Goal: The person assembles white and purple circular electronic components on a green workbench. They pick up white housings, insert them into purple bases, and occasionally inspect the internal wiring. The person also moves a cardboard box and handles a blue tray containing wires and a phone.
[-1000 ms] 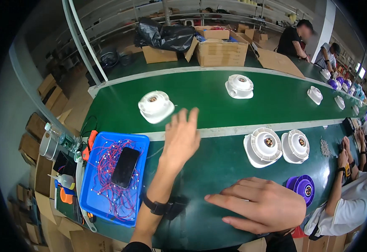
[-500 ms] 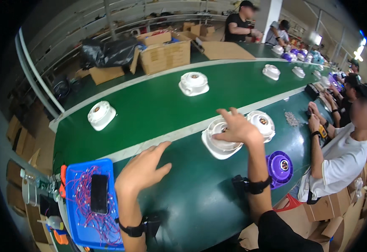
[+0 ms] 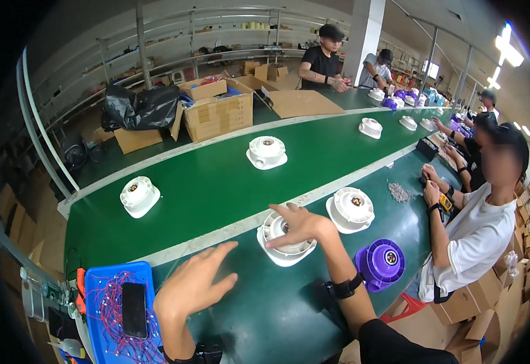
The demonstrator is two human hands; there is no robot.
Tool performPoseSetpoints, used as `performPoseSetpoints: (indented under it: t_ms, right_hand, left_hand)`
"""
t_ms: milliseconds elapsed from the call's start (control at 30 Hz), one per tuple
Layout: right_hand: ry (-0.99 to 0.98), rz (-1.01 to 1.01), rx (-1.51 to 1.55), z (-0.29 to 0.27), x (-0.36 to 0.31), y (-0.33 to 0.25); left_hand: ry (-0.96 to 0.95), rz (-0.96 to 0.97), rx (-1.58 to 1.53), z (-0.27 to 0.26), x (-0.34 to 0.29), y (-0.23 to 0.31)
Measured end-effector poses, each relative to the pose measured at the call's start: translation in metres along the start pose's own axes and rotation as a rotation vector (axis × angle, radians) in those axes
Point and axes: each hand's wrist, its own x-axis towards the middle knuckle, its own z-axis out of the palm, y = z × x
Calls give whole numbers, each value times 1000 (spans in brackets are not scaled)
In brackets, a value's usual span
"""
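Note:
My right hand rests on top of a round white plastic housing that sits on the green bench just below the white strip, fingers curled over its upper rim. My left hand hovers open above the green surface to the left of that housing, holding nothing, fingers spread. A second white housing lies to the right, and a purple housing lies near the bench's front edge. Both wrists wear dark bands.
A blue tray of red wires with a black phone lies at my lower left. More white housings ride the green conveyor. A seated person in white works at my right. Cardboard boxes stand beyond the belt.
The view has swung right along the line. My right hand went from the bench to the white housing and settled on it. My left hand drew back from the belt toward the tray.

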Motion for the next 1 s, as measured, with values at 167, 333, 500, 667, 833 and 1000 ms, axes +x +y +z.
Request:
performPoseSetpoints:
  t_ms: [167,333,500,667,833,1000]
  right_hand:
    - [28,66,-291,18,-2,-30]
    - [77,-293,-3,3,-5,-25]
    - [345,-684,463,-31,-24,-33]
    - [400,-849,910,-35,-37,-59]
    - [333,-890,891,-33,-53,-77]
    - [354,-854,810,-32,-66,-90]
  left_hand:
    - [26,11,9,4,2,-2]
    - [67,50,19,2,4,4]
    - [329,111,110,-4,6,13]
    - [404,177,-7,-1,11,17]
    - [455,284,-91,-3,10,17]
    - [432,386,-285,-4,15,10]
